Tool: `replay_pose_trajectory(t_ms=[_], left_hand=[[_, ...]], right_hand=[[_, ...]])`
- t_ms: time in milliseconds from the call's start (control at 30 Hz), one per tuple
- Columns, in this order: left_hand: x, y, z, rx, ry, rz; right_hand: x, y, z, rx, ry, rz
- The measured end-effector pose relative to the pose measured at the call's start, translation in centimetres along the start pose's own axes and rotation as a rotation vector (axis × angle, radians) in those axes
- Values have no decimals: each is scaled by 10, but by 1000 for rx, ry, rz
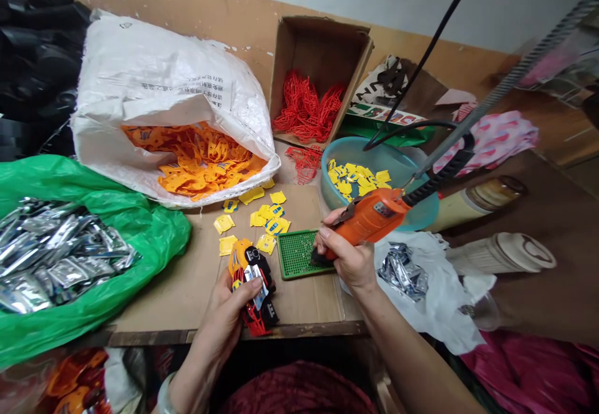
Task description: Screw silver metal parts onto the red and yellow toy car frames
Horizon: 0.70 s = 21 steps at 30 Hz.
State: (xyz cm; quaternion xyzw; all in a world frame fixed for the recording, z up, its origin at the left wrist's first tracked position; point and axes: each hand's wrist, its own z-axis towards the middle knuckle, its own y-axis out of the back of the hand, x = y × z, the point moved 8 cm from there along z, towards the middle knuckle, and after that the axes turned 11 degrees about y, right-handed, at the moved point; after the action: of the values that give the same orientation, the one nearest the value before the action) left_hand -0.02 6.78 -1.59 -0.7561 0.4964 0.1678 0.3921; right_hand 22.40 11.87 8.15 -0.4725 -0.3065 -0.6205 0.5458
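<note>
My left hand (223, 307) is wrapped round a partly built toy car (260, 263) with orange, black, silver and red parts, the thumb pressing on its top. My right hand (352, 258) grips an orange electric screwdriver (372, 214), whose black tip end points down over a green perforated tray (282, 269). Tiny pieces lie in the tray, too small to make out, and the bit itself is hidden. Several yellow printed pieces (276, 211) lie on the cardboard (187, 277) behind the car and tray.
A white sack (163, 58) holds orange parts; a green bag (159, 233) holds silver ones. Behind are a box (322, 46) of red parts and a blue bowl (332, 152) of yellow pieces. At right stand a white bag (444, 302) and bottles (496, 196). A cable (435, 40) hangs above.
</note>
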Motion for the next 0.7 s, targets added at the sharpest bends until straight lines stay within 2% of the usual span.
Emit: replay_pose_trajectory(t_ms=[267, 400, 500, 600, 700], left_hand=[[-1, -3, -1, 11, 20, -6], [-2, -4, -1, 32, 17, -30], [-2, -5, -2, 72, 5, -46], [-3, -5, -3, 88, -4, -42], [-2, -5, -2, 92, -9, -44]], right_hand=[[-3, 2, -3, 4, -7, -6], [11, -4, 4, -4, 25, 51], [36, -18, 14, -33, 47, 164], [58, -43, 23, -25, 28, 282], [67, -69, 25, 29, 1, 351]])
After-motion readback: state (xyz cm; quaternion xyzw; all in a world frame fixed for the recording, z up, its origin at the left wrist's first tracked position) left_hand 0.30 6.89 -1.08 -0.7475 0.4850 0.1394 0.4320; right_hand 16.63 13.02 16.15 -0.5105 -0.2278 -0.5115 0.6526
